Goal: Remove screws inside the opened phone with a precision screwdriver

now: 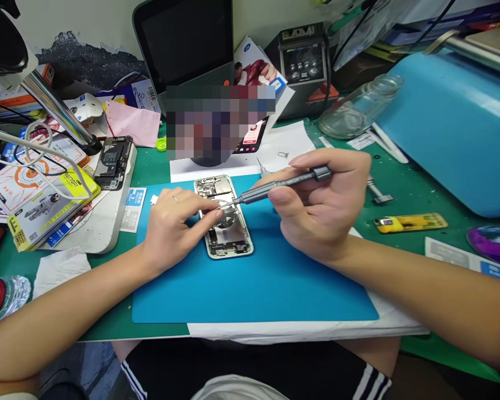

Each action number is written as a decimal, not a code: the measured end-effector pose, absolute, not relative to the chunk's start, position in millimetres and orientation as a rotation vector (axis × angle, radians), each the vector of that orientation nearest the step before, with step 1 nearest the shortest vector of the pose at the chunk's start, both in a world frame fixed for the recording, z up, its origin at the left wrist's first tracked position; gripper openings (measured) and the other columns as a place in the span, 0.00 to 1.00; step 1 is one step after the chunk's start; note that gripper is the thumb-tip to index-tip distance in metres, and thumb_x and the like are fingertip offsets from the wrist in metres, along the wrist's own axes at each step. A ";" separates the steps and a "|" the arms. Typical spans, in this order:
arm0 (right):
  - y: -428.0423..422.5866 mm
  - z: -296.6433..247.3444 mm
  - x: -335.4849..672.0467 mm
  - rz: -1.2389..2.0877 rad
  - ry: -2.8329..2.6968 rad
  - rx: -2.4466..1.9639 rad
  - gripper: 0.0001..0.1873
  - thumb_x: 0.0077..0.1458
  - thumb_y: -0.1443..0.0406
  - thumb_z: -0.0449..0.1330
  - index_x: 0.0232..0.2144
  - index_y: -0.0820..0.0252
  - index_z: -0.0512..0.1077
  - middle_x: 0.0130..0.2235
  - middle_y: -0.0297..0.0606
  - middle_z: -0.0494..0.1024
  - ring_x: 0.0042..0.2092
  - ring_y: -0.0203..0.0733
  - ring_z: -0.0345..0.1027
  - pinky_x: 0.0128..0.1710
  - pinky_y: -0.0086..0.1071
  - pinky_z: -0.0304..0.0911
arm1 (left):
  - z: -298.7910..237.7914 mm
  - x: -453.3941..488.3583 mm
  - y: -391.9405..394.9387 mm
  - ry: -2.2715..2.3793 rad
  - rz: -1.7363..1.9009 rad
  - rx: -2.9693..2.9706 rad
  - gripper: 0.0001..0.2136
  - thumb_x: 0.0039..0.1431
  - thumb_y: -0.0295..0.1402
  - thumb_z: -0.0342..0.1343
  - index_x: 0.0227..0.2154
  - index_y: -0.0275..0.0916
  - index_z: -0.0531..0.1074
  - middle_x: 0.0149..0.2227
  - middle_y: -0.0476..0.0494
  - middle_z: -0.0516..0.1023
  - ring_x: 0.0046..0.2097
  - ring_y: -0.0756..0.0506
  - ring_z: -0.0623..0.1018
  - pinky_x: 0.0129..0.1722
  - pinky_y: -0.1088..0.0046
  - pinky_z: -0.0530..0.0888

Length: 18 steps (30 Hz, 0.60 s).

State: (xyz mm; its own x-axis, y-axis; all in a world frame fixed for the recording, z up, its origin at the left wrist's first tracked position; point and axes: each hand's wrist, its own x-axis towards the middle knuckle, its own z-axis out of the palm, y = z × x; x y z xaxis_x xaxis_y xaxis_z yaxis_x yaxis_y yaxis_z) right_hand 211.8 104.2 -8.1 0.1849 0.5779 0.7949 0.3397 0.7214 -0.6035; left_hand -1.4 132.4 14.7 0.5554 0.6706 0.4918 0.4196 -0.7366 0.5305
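An opened phone (229, 239) with its insides showing lies on a blue work mat (254, 283). My left hand (173, 228) rests on the phone's left side, fingers pressed down on its inner parts. My right hand (320, 205) is wrapped round a grey precision screwdriver (279, 186), whose tip touches the middle of the phone, close to my left fingertips.
A second opened phone (113, 161) lies on a white block at the left among boxes and cables. A tablet (187, 50) stands behind. A glass bottle (358, 105), a blue case (454, 133) and a yellow strip (410, 223) lie on the green mat at the right.
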 end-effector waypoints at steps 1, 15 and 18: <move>104.1 -8.4 211.7 0.204 -1.422 -0.811 0.16 0.57 0.62 0.67 0.46 0.50 0.69 0.34 0.32 0.72 0.31 0.41 0.78 0.32 0.39 0.79 | 14.4 -1.4 132.5 0.893 0.991 2.442 0.05 0.66 0.35 0.60 0.35 0.42 0.78 0.35 0.50 0.84 0.36 0.48 0.79 0.40 0.65 0.67; 104.6 -11.7 212.8 0.230 -1.413 -0.827 0.17 0.57 0.61 0.67 0.47 0.49 0.68 0.36 0.32 0.72 0.32 0.39 0.77 0.33 0.38 0.79 | 14.8 -1.2 132.4 0.889 0.997 2.445 0.04 0.65 0.34 0.61 0.35 0.41 0.78 0.35 0.50 0.83 0.36 0.48 0.79 0.40 0.65 0.66; 104.4 -9.7 211.8 0.196 -1.414 -0.803 0.16 0.57 0.62 0.67 0.47 0.52 0.69 0.37 0.32 0.72 0.32 0.37 0.77 0.32 0.36 0.79 | 14.9 -0.9 132.0 0.914 1.012 2.451 0.05 0.64 0.36 0.62 0.35 0.41 0.78 0.34 0.50 0.83 0.36 0.47 0.78 0.41 0.64 0.66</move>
State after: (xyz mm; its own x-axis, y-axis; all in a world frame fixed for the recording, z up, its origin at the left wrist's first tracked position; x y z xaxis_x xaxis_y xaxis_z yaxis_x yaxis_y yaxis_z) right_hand 211.8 104.4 -9.7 0.1894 0.5712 0.7987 0.3324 0.7281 -0.5995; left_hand -0.9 132.0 14.9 0.5403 0.6730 0.5051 0.4346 -0.7372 0.5174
